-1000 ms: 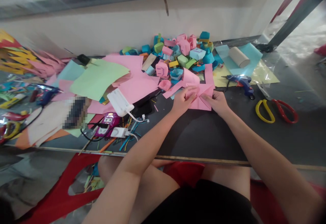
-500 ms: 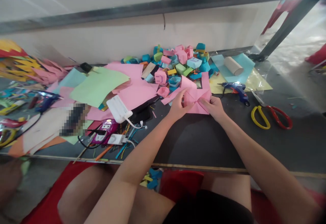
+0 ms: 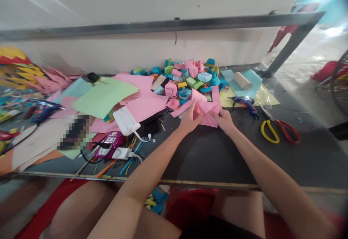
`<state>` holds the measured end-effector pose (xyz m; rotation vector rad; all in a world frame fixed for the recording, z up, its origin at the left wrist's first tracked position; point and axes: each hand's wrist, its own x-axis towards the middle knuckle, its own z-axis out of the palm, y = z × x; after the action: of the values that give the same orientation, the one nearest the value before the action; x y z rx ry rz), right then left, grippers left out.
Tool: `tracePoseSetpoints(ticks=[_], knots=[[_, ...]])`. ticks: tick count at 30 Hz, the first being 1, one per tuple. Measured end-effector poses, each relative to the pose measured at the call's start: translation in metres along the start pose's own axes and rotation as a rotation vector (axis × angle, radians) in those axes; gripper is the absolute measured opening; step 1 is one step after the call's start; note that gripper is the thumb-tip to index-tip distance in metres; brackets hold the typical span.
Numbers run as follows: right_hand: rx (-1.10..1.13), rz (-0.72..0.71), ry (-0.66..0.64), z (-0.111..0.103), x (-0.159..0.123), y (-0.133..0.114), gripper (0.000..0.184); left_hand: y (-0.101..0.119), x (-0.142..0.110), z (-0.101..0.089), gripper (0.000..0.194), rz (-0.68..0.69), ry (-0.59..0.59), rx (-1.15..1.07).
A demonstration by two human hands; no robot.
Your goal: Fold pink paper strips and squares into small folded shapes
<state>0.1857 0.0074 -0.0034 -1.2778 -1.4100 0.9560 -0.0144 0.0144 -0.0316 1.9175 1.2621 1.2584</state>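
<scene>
Both hands hold a square of pink paper (image 3: pixel 208 118) with crossing creases and folded parts, just above the dark table (image 3: pixel 206 159). On its left side, my left hand (image 3: pixel 190 118) is closed with fingers and thumb on the paper. My right hand (image 3: pixel 225 120) grips the right side, its thumb pressed near the middle of the creases. Behind the paper lie pink paper strips (image 3: pixel 215 95) and a heap of small folded paper boxes (image 3: pixel 192 71) in pink, blue, green and yellow.
To the right lie scissors (image 3: pixel 280 128) with yellow and red handles, a blue glue gun (image 3: pixel 246 103) and a cardboard tube (image 3: pixel 243 80). On the left are green paper sheets (image 3: pixel 106 96), a white charger (image 3: pixel 125 120), a purple power strip (image 3: pixel 110 145) and another glue gun (image 3: pixel 47 109).
The head view has tilted up and shifted slightly, so the table contents sit a little lower and further left. Both hands keep their hold on the pink paper, with little visible change in its folds.
</scene>
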Motion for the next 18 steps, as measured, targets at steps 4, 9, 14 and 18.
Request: tracePoseSetpoints(ticks=[4, 9, 14, 18], knots=[[0.019, 0.028, -0.014, 0.001, -0.001, -0.005, 0.059, -0.002, 0.001, 0.001, 0.071, -0.026, 0.074, -0.085], [-0.003, 0.005, -0.007, 0.001, 0.0, 0.0, 0.056, 0.0, 0.004, 0.003, 0.082, -0.011, 0.075, -0.179], [0.011, -0.021, -0.011, 0.001, 0.003, 0.007, 0.052, 0.004, 0.008, -0.001, 0.072, 0.012, 0.116, -0.251], [-0.017, -0.016, 0.008, 0.001, 0.004, 0.01, 0.051, 0.008, 0.009, -0.005, 0.044, 0.031, 0.117, -0.144]])
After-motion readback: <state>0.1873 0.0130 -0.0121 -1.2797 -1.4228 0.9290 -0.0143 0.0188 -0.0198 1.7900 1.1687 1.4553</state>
